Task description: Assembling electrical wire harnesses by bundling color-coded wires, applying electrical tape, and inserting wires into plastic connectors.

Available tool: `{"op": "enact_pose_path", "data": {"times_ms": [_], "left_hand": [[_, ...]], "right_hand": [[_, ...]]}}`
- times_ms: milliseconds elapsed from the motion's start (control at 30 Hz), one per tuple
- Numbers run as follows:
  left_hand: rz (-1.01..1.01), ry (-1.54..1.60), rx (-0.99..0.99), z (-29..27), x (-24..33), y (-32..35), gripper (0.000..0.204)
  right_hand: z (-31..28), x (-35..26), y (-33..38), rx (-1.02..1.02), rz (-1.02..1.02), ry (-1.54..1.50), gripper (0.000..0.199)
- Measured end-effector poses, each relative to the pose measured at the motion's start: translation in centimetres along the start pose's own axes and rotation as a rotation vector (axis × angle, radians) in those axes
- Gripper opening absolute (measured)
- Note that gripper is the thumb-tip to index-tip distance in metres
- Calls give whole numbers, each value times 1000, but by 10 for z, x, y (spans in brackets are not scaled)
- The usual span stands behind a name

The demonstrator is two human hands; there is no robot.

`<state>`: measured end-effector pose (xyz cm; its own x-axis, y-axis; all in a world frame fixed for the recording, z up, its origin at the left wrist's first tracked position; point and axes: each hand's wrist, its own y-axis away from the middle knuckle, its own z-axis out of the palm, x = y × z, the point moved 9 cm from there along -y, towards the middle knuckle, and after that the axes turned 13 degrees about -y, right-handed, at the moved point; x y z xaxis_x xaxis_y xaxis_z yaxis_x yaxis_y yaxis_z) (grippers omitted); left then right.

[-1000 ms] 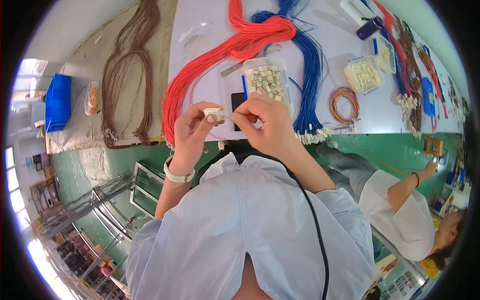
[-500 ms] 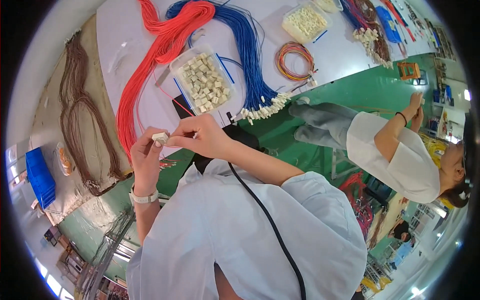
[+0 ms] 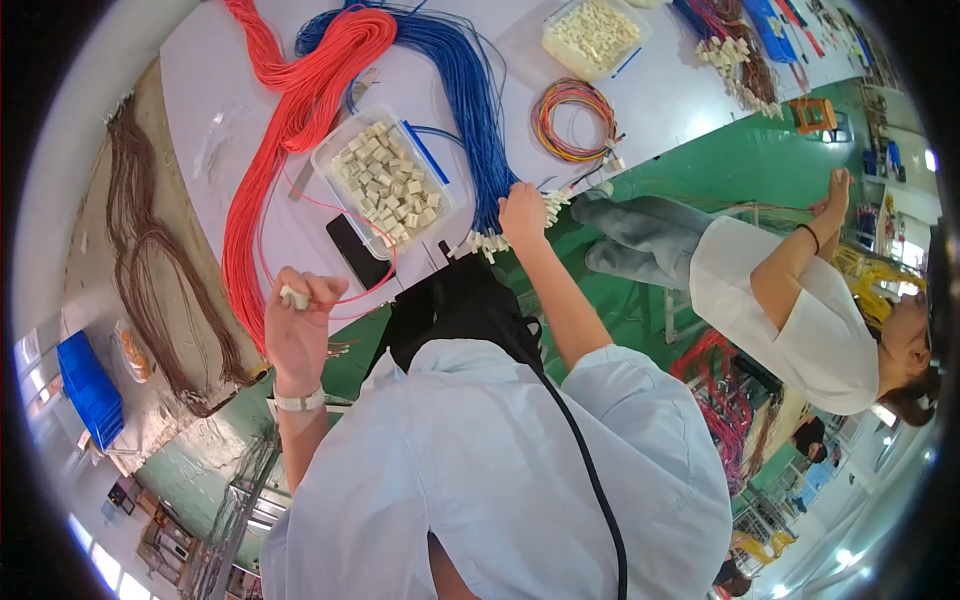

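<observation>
A: Left hand (image 3: 297, 322)?
B: Fingers pinching a small cream connector (image 3: 294, 297) on a red wire (image 3: 345, 296), above the worktop (image 3: 210, 80) edge.
A: Right hand (image 3: 524, 212)?
B: Fingers closed around the blue wire bundle (image 3: 478, 110)'s lower end; beside the tray of connectors (image 3: 385, 180).

We see smooth, slightly glossy plastic insulation on the red wires (image 3: 290, 130) and the blue wires (image 3: 465, 110). The clear tub (image 3: 385, 180) looks like thin transparent plastic, filled with matt cream plastic connectors (image 3: 390, 185). The small connector (image 3: 294, 297) pinched in our left hand (image 3: 298, 330) has the same dull cream plastic look. The desk (image 3: 650, 100) is a smooth, pale, faintly shiny surface. The brown wires (image 3: 150, 260) look matt. Our shirt sleeve (image 3: 480, 480) is soft light-blue woven cloth, and the floor (image 3: 740, 160) is glossy green.
</observation>
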<state>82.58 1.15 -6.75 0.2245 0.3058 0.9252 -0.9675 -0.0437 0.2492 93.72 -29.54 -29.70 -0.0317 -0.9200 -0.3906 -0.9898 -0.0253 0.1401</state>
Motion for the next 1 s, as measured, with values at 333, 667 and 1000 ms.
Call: {"op": "enact_pose_path", "data": {"times_ms": [333,667,1000], "left_hand": [[-836,86,-421,145,-183,-81,30],[-547,186,36,52,-198,-210,20],[-372,-865,-1299,209,-223,-19,23]], "right_hand": [[-124,-52,92,-188,101,-916,13],[-58,300,544,-679,972,-327,15],[-9,4,8,-402,446,-2177,35]]}}
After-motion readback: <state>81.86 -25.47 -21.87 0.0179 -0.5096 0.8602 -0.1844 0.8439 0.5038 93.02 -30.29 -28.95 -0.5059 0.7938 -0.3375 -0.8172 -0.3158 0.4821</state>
